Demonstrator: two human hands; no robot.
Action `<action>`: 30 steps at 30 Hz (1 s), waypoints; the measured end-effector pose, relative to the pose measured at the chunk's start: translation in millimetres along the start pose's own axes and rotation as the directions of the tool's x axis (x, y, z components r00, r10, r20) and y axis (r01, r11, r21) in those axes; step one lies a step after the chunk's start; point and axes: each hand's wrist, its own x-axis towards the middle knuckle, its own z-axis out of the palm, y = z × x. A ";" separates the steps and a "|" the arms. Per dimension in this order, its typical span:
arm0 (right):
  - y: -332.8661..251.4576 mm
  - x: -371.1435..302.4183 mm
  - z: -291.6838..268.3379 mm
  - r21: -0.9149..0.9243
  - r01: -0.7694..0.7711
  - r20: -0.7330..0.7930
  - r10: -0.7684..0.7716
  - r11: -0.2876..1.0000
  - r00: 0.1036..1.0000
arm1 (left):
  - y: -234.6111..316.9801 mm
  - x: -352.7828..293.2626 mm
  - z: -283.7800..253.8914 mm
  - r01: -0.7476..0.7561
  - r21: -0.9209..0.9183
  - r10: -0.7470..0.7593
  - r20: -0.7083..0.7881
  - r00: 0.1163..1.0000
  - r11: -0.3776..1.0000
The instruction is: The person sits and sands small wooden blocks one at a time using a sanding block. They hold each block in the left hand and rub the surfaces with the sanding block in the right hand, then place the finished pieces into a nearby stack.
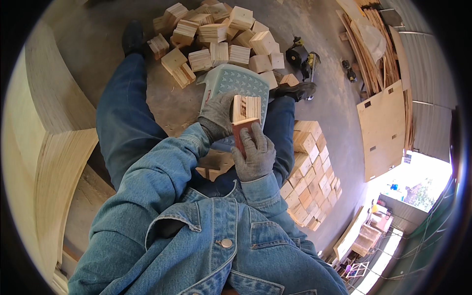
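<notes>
Plywood block point(247, 108) is held centre-scene, gloved left hand point(218, 114) curled around its 9 o'clock side, gloved right hand point(257, 158) clasping a red-brown slab point(239, 133) at 6, apparently smoothing; another stroke calls for steady support. At 11, a plastic stool point(223, 78) stands between it and loose blocks point(213, 34); stacked blocks point(313, 182) fill 4 o'clock

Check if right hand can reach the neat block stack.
Probably yes: the block stack looks close, just beyond the right leg, but the right hand would first need to release the reddish-brown piece.
</notes>
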 end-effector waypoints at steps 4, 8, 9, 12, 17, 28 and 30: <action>-9.4 10.8 -4.1 -0.048 0.013 0.001 -0.013 0.999 1.000 | -10.0 -3.3 5.1 -0.014 0.027 0.014 -0.010 1.000 1.000; -5.0 60.7 6.1 -0.079 -0.025 0.023 0.026 0.997 0.999 | -16.8 -1.1 18.1 0.113 -0.193 -0.092 0.116 0.989 0.975; -8.4 79.4 7.2 -0.104 -0.051 0.028 0.054 0.993 0.998 | -22.9 -1.8 23.2 0.122 -0.174 -0.101 0.127 0.987 0.977; -9.8 137.3 19.3 -0.103 -0.093 0.034 0.097 0.990 0.995 | -48.5 -9.7 36.9 -0.007 0.217 -0.004 0.049 0.999 0.976; 11.5 168.0 29.6 -0.056 -0.202 0.074 0.206 0.978 0.976 | -17.7 -4.6 23.7 0.088 -0.023 -0.087 0.021 0.996 0.996; -2.2 14.4 1.0 0.011 -0.014 0.021 0.014 1.000 1.000 | -13.2 0.1 7.8 0.065 -0.067 -0.060 0.072 0.996 0.996; -0.7 0.9 1.8 -0.005 0.006 -0.015 -0.006 1.000 1.000 | -8.8 -1.4 6.1 0.047 -0.031 -0.045 0.055 0.997 0.998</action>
